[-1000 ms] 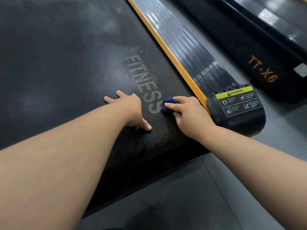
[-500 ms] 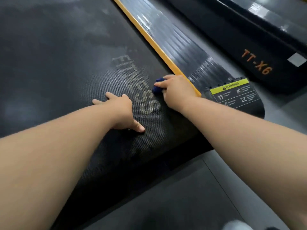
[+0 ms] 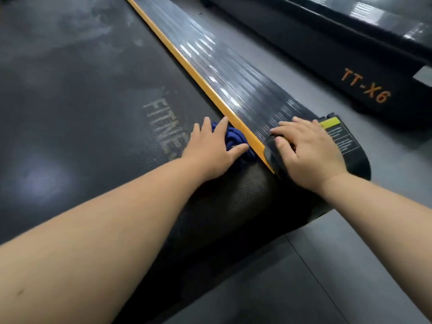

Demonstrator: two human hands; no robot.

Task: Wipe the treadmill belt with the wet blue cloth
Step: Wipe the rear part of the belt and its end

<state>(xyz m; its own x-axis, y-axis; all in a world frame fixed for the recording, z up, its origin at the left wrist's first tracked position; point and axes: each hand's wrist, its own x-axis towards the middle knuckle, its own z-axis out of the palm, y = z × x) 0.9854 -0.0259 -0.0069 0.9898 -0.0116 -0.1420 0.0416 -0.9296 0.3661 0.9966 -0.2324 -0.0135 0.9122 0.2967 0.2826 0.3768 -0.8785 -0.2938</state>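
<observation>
The dark textured treadmill belt [image 3: 81, 101] fills the left of the view, with faded "FITNESS" lettering and pale wet smears. A bunched dark blue cloth [image 3: 233, 139] lies on the belt against the orange edge strip [image 3: 187, 64]. My left hand [image 3: 210, 148] lies over the cloth with fingers spread and straight, and the cloth shows between forefinger and thumb. My right hand [image 3: 304, 150] rests flat on the ribbed black side rail [image 3: 222, 66] near its rear end cap, holding nothing.
A yellow warning label [image 3: 341, 136] sits on the rail's end cap, just right of my right hand. A second black treadmill marked "TT-X6" [image 3: 364, 87] stands at the upper right. Grey floor [image 3: 304, 277] lies below the belt's rear roller.
My right hand let go of the blue cloth and moved right onto the side rail. My left hand shifted right across the belt and now covers the cloth.
</observation>
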